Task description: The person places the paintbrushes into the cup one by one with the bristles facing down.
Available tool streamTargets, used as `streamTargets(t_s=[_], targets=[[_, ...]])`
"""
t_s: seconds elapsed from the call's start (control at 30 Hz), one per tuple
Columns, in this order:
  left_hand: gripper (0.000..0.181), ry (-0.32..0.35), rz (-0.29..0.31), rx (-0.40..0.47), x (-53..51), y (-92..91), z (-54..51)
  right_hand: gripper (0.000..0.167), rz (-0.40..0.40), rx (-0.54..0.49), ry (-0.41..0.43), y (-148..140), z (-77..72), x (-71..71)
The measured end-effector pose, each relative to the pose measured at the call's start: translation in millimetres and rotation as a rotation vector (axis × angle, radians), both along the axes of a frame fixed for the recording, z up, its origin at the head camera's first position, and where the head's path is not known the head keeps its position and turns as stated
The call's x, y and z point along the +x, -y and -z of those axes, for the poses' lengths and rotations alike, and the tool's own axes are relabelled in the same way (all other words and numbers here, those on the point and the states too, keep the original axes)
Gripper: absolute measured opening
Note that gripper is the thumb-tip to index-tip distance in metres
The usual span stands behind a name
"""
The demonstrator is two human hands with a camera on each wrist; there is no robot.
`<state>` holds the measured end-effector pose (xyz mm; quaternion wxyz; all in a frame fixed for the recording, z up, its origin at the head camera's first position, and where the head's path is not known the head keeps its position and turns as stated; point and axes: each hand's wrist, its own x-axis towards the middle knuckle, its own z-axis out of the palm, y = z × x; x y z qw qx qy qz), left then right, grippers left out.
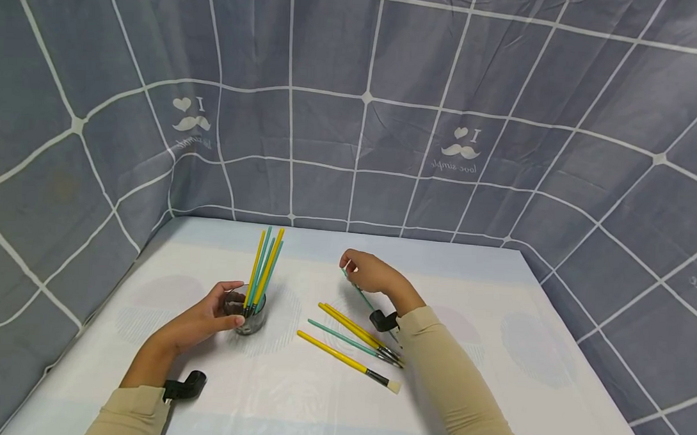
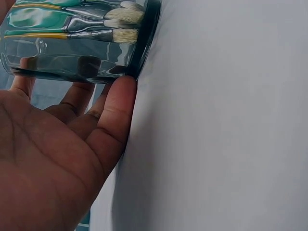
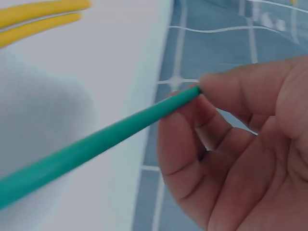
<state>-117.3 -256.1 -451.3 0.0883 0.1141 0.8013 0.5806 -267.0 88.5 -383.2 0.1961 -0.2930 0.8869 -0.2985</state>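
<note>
A clear glass [image 1: 250,326] stands on the table at the left, with several yellow and green paintbrushes [image 1: 264,272] in it, bristles down. My left hand [image 1: 209,312] holds the glass from its left side, thumb in front and fingers behind. In the left wrist view, pale bristles [image 2: 125,36] show through the glass wall. To the right, my right hand [image 1: 372,276] pinches the handle end of a green paintbrush [image 3: 96,147] between thumb and fingers. This brush slants down toward the table, partly hidden behind the wrist camera.
Between the hands and nearer me lie yellow paintbrushes [image 1: 347,320] side by side, another green paintbrush [image 1: 338,335] and a wider yellow paintbrush [image 1: 335,353] with pale bristles. The white-covered table [image 1: 250,393] meets a grey checked curtain [image 1: 328,133] at the back and sides.
</note>
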Motion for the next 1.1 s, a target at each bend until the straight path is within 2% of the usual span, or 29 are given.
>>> streamTargets(t_s=[0.27, 0.43, 0.67, 1.1], targets=[[0.075, -0.008, -0.002, -0.012, -0.4, 0.5, -0.3, 0.015, 0.137, -0.284, 0.087, -1.9, -23.1, 2.1], [0.075, 0.001, -0.005, -0.011, -0.1, -0.1, -0.9, 0.017, 0.194, -0.397, 0.126, -1.1, -26.0, 2.9], [0.073, -0.003, 0.001, -0.001, 0.5, 0.2, 0.0, 0.02, 0.309, -0.548, 0.154, 2.2, -22.8, 1.4], [0.075, -0.009, 0.011, 0.018, -0.7, 0.5, 2.6, 0.022, 0.308, -0.693, 0.172, 9.0, -14.7, 8.3]])
